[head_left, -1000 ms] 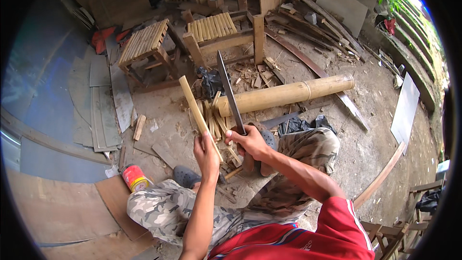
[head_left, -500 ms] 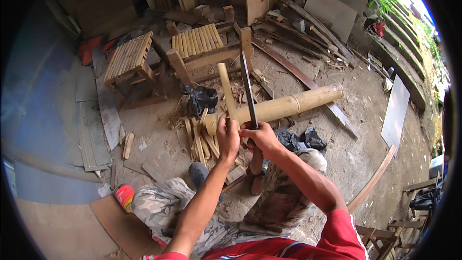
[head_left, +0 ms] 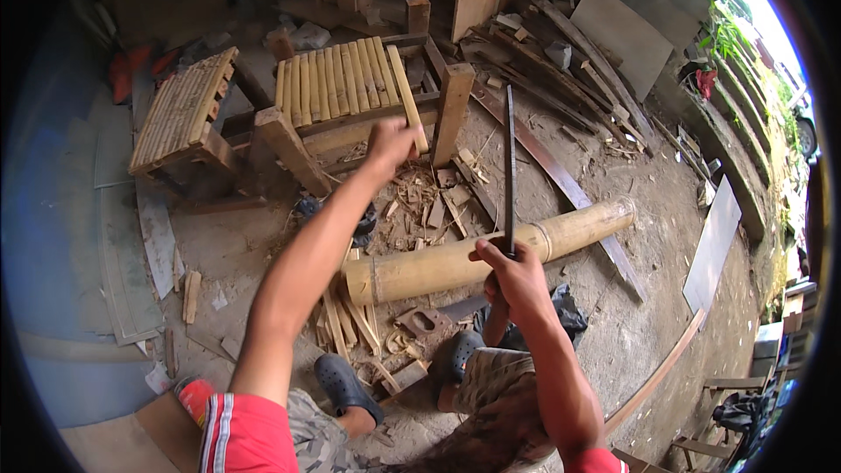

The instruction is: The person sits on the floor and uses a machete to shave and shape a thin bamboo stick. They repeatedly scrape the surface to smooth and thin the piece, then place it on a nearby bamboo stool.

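Ahead of you, bamboo pole [head_left: 435, 271] is lying crosswise | slat [head_left: 405, 95] is jutting forward from your pinching left hand [head_left: 390, 149] | right hand [head_left: 519, 278] is gripping machete [head_left: 510, 171]

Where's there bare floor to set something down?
Mostly bare floor shows between the black plastic and the curved wooden strip. It's crowded with wood scraps below the left hand, and with split sticks and a handsaw near the left end of the bamboo pole.
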The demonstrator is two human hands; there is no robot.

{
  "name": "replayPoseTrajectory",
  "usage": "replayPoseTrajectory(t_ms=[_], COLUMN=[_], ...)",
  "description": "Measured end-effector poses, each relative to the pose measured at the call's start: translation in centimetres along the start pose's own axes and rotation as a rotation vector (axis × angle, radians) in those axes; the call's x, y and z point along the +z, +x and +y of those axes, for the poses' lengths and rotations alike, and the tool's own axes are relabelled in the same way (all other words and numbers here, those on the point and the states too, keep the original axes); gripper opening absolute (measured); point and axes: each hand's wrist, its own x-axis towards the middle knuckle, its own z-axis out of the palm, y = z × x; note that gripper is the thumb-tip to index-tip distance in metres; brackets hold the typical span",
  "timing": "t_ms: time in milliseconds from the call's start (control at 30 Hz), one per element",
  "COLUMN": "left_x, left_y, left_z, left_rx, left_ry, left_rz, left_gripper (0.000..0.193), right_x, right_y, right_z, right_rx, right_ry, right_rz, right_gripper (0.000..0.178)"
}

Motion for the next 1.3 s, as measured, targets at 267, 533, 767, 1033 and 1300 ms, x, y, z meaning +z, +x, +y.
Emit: replayPoseTrajectory(t_ms=[267,533,767,1033,1300], left_x=[0.6,-0.9,-1.0,-2.9,-1.6], left_y=[18.0,21.1,19.4,17.3,16.6], left_z=[1.2,2.2,1.5,-1.1,-2.0], left_rx=[-0.041,-0.034,0.32,0.563,0.563], left_ry=[0.243,0.597,1.283,1.62,1.636], left_rz=[0.169,0.11,0.233,-0.076,-0.004], left_gripper=[0.017,0.03,0.05,0.07,0.062], right_x=[-2.9,-3.6,-4.3,-4.7,-5.4], right_y=[3.8,3.9,3.6,3.0,2.4], right_z=[1.8,0.6,1.3,1.0,1.0], right_rx=[-0.134,-0.025,-0.105,-0.059,-0.06], right_ry=[-0.289,-0.175,-0.181,-0.173,-0.203], right_rz=[0.135,0.134,0.139,0.13,0.15], right_gripper=[0.027,0.027,0.028,0.03,0.031])
